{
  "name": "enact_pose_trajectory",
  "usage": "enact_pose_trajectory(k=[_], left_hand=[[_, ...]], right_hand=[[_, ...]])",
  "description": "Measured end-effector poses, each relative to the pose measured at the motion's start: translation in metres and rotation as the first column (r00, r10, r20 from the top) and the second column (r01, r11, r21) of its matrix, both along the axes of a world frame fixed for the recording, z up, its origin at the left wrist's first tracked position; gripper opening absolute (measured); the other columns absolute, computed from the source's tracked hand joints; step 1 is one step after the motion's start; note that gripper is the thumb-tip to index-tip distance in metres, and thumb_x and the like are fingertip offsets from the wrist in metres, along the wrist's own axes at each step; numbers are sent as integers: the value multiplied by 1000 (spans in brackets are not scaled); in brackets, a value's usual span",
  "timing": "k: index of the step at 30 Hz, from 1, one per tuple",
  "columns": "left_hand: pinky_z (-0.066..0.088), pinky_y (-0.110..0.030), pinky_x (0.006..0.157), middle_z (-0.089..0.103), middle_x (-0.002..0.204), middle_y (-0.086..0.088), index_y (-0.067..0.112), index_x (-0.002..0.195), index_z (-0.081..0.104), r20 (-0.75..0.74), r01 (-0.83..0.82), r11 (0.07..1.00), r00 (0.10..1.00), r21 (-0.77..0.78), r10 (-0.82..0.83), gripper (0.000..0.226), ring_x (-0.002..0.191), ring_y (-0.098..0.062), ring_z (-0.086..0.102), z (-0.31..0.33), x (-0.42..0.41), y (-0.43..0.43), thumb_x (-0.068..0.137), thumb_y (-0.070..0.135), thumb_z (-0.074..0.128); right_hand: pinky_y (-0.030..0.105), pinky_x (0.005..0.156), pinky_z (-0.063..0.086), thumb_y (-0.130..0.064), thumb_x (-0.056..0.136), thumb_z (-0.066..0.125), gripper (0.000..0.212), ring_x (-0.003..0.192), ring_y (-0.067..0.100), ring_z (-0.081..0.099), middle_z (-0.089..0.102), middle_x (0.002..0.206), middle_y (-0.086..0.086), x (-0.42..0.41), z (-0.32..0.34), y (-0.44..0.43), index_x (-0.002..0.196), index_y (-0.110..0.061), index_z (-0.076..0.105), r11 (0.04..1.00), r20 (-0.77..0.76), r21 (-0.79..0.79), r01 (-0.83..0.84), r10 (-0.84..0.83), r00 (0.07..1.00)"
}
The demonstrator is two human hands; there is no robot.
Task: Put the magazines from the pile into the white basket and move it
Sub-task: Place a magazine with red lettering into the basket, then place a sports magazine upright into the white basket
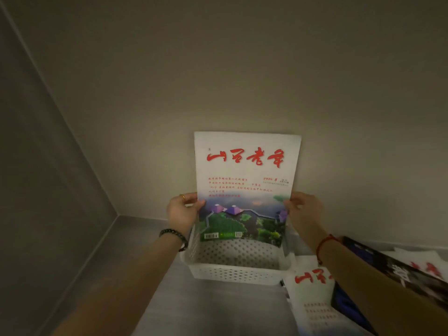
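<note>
— Magazine first: where does it sit against the hands?

— Between them. It stands upright, cover facing the camera, red brush title across a white top and a green landscape picture below. The left hand pinches its left edge and the right hand pinches its right edge, both at about the height where the picture begins.

— So neither hand is slack?

— No. Each thumb lies on the front of the cover and the fingers curl behind it. A ring shows on the left hand, a dark bead bracelet on that wrist and a red string on the right wrist.

— And the white basket?

— Straight below the hands, on the grey surface against the pale wall. The magazine's lower edge is down inside it, toward the far side. Whether that edge touches the bottom, I cannot tell. The perforated floor in front of it is bare.

— The pile?

— Just beside the basket on the right, partly under the right forearm. A white copy with the same red title lies on top, and a dark magazine lies across the pile farther right.
</note>
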State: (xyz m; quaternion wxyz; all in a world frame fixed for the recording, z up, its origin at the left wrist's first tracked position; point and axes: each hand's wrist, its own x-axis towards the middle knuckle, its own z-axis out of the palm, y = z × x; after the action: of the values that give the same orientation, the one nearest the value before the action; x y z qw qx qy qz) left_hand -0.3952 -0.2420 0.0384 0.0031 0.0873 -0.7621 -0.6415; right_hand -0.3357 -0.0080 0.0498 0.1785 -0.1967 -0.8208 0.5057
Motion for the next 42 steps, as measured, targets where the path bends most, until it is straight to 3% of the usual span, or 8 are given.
enact_pose_trajectory(k=[8, 15, 21, 24, 27, 33, 37, 42], left_hand=[[52, -45, 91, 66, 103, -18, 3, 96, 62, 17, -97, 993, 995, -61, 98, 23, 96, -33, 62, -35, -15, 1, 75, 8, 70], [49, -35, 83, 59, 97, -8, 11, 90, 50, -36, -137, 990, 990, -32, 136, 28, 90, -24, 56, -25, 1, 2, 74, 11, 72], [47, -11, 67, 56, 76, 0, 6, 87, 52, -151, -10, 999, 988, 54, 18, 18, 74, -13, 54, -14, 67, 19, 77, 2, 67], [47, -4, 63, 57, 74, 3, 13, 78, 54, -167, 44, 994, 986, 96, -28, 19, 71, -8, 55, -14, 109, 41, 76, 2, 69], [47, -9, 63, 59, 75, 4, 15, 82, 56, -125, 93, 992, 989, 89, -82, 17, 72, -8, 55, -18, 149, 67, 76, 7, 70], [44, 1, 51, 57, 80, 5, 7, 95, 57, 12, 175, 981, 984, 86, -176, 19, 73, -4, 53, -30, 217, 131, 79, 9, 66], [46, -5, 49, 55, 82, 6, 7, 97, 57, 115, 220, 973, 967, 67, -226, 20, 73, -2, 51, -43, 255, 171, 80, 11, 66], [41, -11, 60, 53, 78, 16, 29, 75, 53, 239, 253, 968, 939, 3, -246, 15, 74, -1, 50, -58, 290, 202, 81, 22, 65]], right_hand=[[24, 59, 45, -2, 78, 61, 45, 52, 11, 53, 59, 46, -15, -13, -38, 0, 39, -24, 57, 992, 49, -79, 100, -96, 994], [25, 61, 53, -9, 81, 62, 8, 63, 21, 62, 65, 68, 4, 7, -25, 20, 79, -10, 70, 996, 63, -1, 86, -85, 994], [11, 58, 50, -5, 81, 62, 21, 62, 13, 61, 68, 85, 12, 88, -10, 77, 101, -3, 66, 996, 109, 88, 24, -33, 993], [25, 77, 47, -6, 79, 64, 22, 79, 22, 64, 70, 95, 15, 133, -9, 106, 101, -4, 67, 976, 152, 213, 40, -73, 986], [11, 68, 48, -4, 73, 70, 24, 80, 23, 64, 71, 88, 17, 179, -13, 135, 97, -1, 68, 978, 161, 198, 62, -95, 982], [41, 91, 48, -5, 70, 73, 42, 98, 33, 62, 68, 103, 19, 263, -43, 187, 110, -3, 61, 978, 383, 206, 17, -96, 919], [35, 97, 44, -22, 72, 73, 57, 111, 28, 54, 57, 122, 13, 304, -73, 202, 123, -11, 49, 953, 556, 256, -164, -7, 831], [29, 104, 39, -39, 78, 61, 50, 126, 20, 40, 45, 135, 4, 323, -101, 201, 123, -21, 48, 845, 487, 468, -260, -1, 873]])
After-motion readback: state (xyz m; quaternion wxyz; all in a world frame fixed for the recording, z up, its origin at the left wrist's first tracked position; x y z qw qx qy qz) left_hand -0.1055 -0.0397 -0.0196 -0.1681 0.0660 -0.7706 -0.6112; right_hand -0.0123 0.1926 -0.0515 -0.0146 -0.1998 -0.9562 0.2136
